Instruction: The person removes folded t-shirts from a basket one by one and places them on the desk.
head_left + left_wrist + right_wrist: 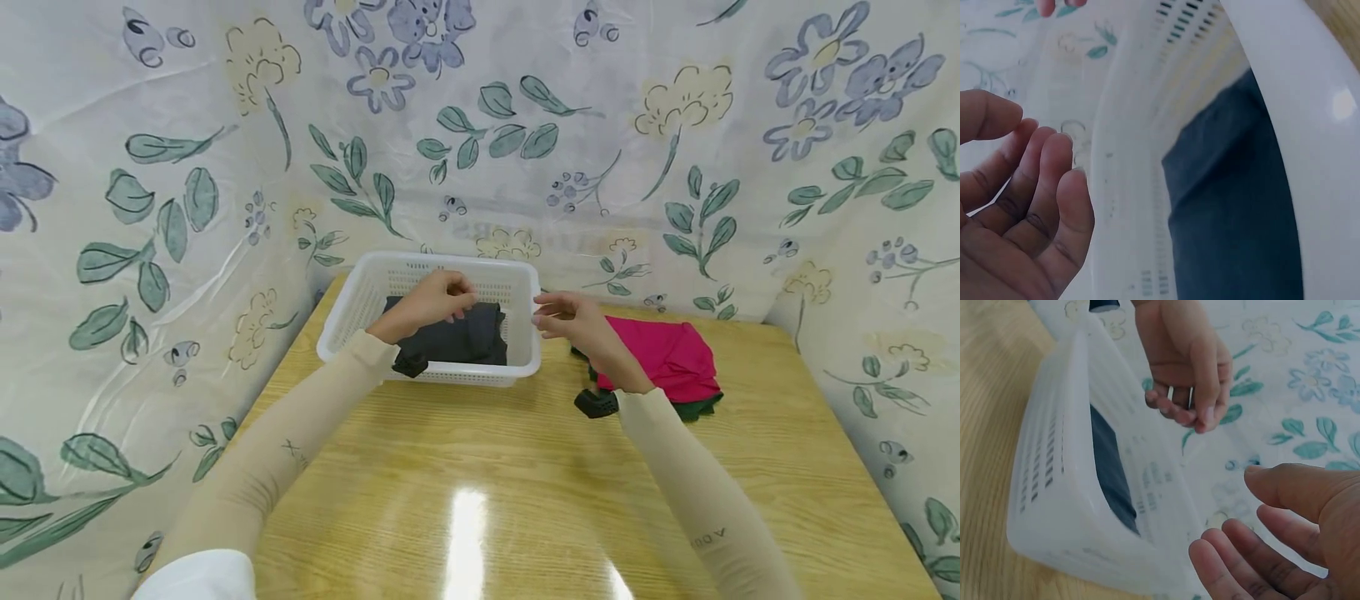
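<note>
A white plastic basket (530, 333) with slotted walls stands at the back of the table, and a dark folded cloth (457, 337) lies inside it. Over the basket hovers my left hand (435, 302), its fingers loosely curved with nothing between them. The left wrist view shows the dark cloth (1235, 194) below and beside that hand (1029, 200). Just off the basket's right rim is my right hand (573, 323), fingers loosely bent, holding nothing. Beyond its wrist lies a bright pink cloth (667, 358) on top of a dark green one (693, 408).
The wooden table (450, 450) reaches toward me, with glare on its front part. A flower-patterned sheet (480, 133) hangs behind the basket and along both sides. Each wrist carries a small black camera, such as the right one (596, 404).
</note>
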`<action>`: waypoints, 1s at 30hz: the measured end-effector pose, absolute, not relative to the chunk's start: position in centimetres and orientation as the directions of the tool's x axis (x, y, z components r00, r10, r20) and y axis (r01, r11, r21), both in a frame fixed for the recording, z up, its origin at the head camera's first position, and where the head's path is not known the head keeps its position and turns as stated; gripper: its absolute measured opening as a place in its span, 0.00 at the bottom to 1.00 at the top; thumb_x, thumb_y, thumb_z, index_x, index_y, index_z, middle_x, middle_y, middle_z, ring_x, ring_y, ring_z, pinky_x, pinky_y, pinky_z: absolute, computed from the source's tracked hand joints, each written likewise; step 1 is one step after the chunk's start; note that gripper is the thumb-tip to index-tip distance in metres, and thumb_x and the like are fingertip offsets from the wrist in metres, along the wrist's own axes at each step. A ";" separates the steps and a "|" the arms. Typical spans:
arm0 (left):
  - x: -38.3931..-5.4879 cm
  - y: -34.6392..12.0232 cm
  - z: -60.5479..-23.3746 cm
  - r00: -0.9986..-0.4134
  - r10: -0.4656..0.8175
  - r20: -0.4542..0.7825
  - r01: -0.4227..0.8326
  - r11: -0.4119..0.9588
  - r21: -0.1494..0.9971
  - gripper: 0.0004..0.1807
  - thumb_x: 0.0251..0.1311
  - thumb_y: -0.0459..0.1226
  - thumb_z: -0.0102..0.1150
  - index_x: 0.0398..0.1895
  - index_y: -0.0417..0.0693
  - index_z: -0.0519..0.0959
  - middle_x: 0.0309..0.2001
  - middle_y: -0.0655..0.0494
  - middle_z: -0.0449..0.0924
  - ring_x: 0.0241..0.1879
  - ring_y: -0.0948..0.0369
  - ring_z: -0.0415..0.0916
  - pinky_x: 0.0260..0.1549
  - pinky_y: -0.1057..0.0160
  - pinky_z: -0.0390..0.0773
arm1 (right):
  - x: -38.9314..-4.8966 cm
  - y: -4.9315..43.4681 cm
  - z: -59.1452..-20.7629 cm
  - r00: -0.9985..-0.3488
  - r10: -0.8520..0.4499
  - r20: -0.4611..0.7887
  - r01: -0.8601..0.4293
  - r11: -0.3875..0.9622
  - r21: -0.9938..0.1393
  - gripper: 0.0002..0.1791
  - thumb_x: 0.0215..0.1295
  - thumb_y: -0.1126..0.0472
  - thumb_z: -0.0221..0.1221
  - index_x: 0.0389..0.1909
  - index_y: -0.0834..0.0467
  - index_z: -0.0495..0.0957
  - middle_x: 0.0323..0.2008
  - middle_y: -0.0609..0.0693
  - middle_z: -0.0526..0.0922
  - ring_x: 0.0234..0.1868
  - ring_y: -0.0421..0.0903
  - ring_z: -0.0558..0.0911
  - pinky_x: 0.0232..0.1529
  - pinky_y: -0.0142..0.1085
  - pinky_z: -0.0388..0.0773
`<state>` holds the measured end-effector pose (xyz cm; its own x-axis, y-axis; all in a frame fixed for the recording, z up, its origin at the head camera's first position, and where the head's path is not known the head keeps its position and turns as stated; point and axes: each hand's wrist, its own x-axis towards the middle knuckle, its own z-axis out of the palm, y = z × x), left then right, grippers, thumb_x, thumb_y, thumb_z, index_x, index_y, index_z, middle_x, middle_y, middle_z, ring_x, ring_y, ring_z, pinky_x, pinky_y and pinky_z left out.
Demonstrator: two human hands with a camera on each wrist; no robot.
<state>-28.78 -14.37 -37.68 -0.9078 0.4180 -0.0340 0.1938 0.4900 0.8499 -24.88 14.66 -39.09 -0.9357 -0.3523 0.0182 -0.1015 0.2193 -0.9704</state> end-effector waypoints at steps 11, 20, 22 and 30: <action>-30.1 -20.0 -38.4 -0.948 0.313 -0.060 0.127 0.542 0.831 0.16 0.79 0.41 0.52 0.51 0.35 0.78 0.50 0.34 0.78 0.48 0.36 0.77 0.49 0.41 0.79 | -25.1 10.5 -39.6 -0.923 -0.383 -0.034 -0.075 0.266 -0.961 0.23 0.71 0.62 0.66 0.64 0.62 0.76 0.54 0.60 0.81 0.57 0.65 0.80 0.57 0.53 0.80; -31.0 -23.5 -38.8 -0.967 0.243 -0.079 0.077 0.571 0.817 0.17 0.79 0.40 0.50 0.52 0.31 0.77 0.52 0.33 0.77 0.47 0.41 0.78 0.45 0.47 0.82 | -25.6 8.4 -40.2 -0.910 -0.398 -0.119 -0.014 0.316 -0.949 0.27 0.70 0.61 0.66 0.67 0.63 0.73 0.59 0.62 0.77 0.57 0.65 0.80 0.62 0.57 0.75; -31.2 -24.1 -39.0 -0.972 0.219 -0.080 0.060 0.569 0.820 0.17 0.79 0.39 0.50 0.51 0.31 0.77 0.52 0.33 0.77 0.47 0.41 0.78 0.45 0.48 0.82 | -25.8 8.0 -40.2 -0.910 -0.393 -0.133 -0.007 0.334 -0.943 0.27 0.70 0.60 0.67 0.67 0.62 0.74 0.59 0.61 0.76 0.56 0.65 0.81 0.62 0.57 0.75; -31.5 -25.5 -39.8 -0.987 0.101 -0.127 -0.045 0.583 0.812 0.21 0.77 0.39 0.48 0.58 0.27 0.75 0.56 0.34 0.76 0.52 0.44 0.78 0.45 0.56 0.84 | -26.4 6.5 -40.6 -0.904 -0.385 -0.188 0.013 0.412 -0.911 0.31 0.70 0.58 0.67 0.70 0.62 0.70 0.65 0.63 0.72 0.57 0.62 0.80 0.65 0.56 0.72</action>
